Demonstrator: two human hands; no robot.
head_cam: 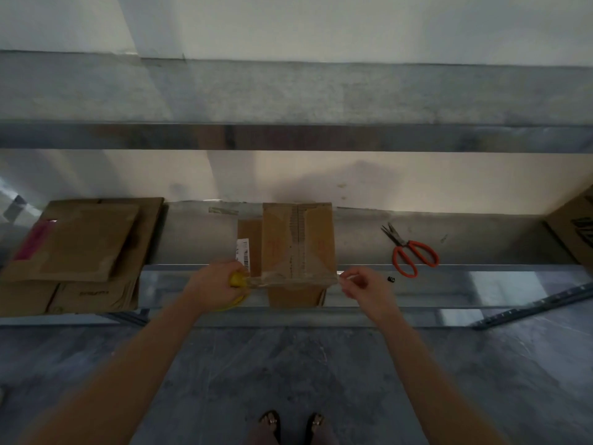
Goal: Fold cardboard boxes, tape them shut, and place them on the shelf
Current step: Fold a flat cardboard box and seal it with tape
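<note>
my feed | left hand (pixel 215 285) out front, wrapped round yellow tape roll (pixel 236 279) | right hand (pixel 362 287) level with it, pinching clear tape strip (pixel 288 280) stretched across brown cardboard box (pixel 298 239)

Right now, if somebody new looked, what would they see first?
In the middle, the left hand holds a yellow tape roll and the right hand pinches the clear tape stretched across a cardboard box on the shelf. Orange-handled scissors lie to the right.

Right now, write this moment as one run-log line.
step: taping box | left hand: grips tape roll | right hand: pinches tape stretched across box | scissors: on shelf, untouched
</note>
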